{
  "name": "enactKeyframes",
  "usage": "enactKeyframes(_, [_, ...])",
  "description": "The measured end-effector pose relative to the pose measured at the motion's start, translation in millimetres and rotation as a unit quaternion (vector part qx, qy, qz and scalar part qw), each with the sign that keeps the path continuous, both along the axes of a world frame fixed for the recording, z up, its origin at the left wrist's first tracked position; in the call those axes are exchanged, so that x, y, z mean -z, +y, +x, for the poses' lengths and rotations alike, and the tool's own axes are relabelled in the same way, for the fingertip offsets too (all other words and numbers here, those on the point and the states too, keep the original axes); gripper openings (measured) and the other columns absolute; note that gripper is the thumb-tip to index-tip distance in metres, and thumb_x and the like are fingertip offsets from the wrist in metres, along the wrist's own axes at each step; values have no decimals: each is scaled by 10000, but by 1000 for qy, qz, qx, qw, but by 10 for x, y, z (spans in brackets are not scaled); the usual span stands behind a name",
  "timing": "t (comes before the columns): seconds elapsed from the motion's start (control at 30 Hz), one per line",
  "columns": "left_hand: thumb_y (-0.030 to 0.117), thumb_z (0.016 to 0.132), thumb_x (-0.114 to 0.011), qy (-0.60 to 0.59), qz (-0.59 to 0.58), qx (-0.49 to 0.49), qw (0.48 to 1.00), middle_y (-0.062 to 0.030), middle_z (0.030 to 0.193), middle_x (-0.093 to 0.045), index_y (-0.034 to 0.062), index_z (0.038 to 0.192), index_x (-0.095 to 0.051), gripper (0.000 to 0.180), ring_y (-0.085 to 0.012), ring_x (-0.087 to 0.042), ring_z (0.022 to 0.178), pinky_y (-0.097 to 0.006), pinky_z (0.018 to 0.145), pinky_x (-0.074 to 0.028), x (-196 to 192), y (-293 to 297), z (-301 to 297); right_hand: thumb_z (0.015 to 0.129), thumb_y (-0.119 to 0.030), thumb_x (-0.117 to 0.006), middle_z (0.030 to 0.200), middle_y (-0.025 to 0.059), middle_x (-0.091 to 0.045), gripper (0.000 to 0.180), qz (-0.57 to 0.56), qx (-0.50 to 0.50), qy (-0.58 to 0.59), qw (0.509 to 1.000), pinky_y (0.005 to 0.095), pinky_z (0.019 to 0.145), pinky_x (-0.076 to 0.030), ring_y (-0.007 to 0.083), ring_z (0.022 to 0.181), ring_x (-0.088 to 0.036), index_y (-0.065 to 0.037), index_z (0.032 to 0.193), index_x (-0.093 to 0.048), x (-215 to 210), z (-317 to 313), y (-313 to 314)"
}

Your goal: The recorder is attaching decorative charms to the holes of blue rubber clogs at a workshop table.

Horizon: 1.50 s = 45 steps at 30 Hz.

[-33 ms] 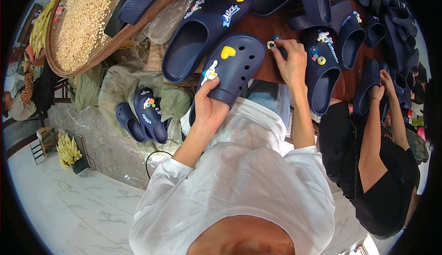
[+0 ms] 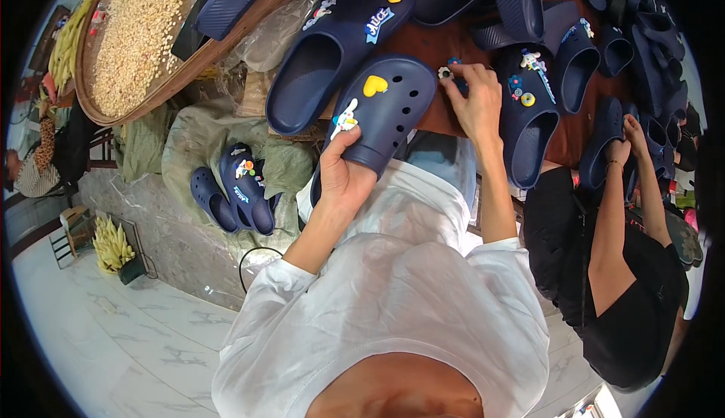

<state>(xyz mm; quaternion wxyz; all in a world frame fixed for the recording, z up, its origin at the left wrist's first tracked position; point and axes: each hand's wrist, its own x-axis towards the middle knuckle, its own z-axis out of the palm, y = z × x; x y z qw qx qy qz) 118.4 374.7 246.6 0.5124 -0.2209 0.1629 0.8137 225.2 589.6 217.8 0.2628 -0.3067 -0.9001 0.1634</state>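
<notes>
My left hand (image 2: 343,172) grips a navy clog (image 2: 389,108) by its heel end, thumb on top and fingers out of sight. On that clog are a yellow heart charm (image 2: 374,86) and a white cartoon charm (image 2: 346,118); several holes along its right side are bare. My right hand (image 2: 479,101) is at the brown tabletop, thumb and fingers curled together by a small flower-shaped charm (image 2: 445,73) and a blue charm (image 2: 454,61). What lies between those fingertips is too small to make out. A decorated clog (image 2: 529,108) rests just right of that hand.
Another decorated navy clog (image 2: 321,59) lies left of the held one. More clogs crowd the table's far side. A round tray of kernels (image 2: 143,33) stands far left, above a pair of clogs (image 2: 242,195) on sacking. At right, a co-worker's hands (image 2: 627,142) hold a clog.
</notes>
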Motion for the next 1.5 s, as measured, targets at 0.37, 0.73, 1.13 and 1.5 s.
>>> enactKeyframes(0.37, [-10,808,-577,32,-14,-1,999,-169,1281,-543,-1,1320,-440,530,-310,-534,1195,-452,1064,-402,-90,-7,76,863,-172,-640,875,104,-652,136,23,17,16,999,403,737,-425,299,818,-586,-74,947,-681,48,-95,39])
enactKeyframes(0.73, [-13,829,-540,108,-28,26,993,-182,1317,-505,-56,1329,-398,522,-303,-494,1236,-431,1103,-354,-147,-23,162,877,-94,-635,837,71,-617,117,-200,-150,97,963,313,706,-444,220,798,-570,-48,965,-697,-499,-164,-374])
enactKeyframes(1.13, [-16,846,-518,96,-31,41,994,-180,1320,-496,-57,1336,-387,509,-300,-497,1230,-429,1092,-371,-199,-37,128,824,-105,-697,932,69,-611,205,-160,-146,101,971,328,746,-471,225,877,-612,-54,1021,-673,-468,-170,-441])
enactKeyframes(1.5, [-59,802,-628,147,-122,100,977,-52,1051,-611,22,1132,-561,347,-147,-593,973,-297,883,-463,-25,-277,218,858,-216,-725,1188,120,-573,558,-511,-194,60,836,336,948,-472,210,1106,-564,-61,1337,-485,-375,-96,-237])
